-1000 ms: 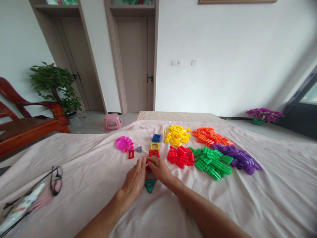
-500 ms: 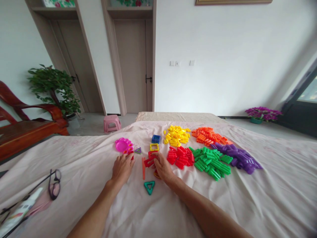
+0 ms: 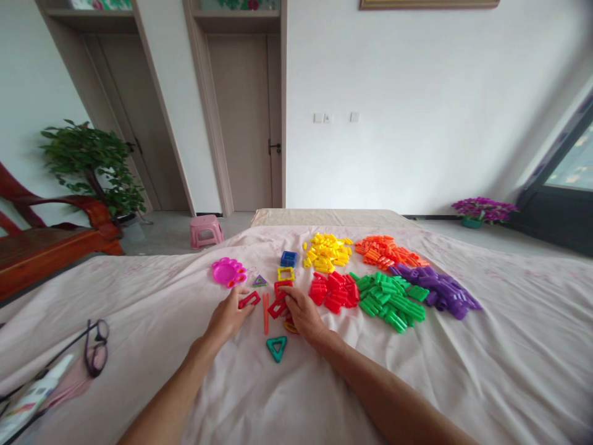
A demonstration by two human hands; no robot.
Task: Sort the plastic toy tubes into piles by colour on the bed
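L hand (image 3: 228, 315) is pinching a red rectangular frame (image 3: 250, 304) by its left end, long axis slanting near-left to far-right; R hand (image 3: 303, 314) is gripping a 2nd red frame (image 3: 273, 311), approx. level w/ it, to the right. The frames are staying apart, w/ a thin orange piece (image 3: 265, 314) lying btwn, running near–far. A green triangle (image 3: 277, 356) is resting on the cloth (image 3: 241, 402), near side.

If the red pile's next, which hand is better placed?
Right, probably: the right hand is nearer the red pile; the left hand is farther off. Each holds a red frame.
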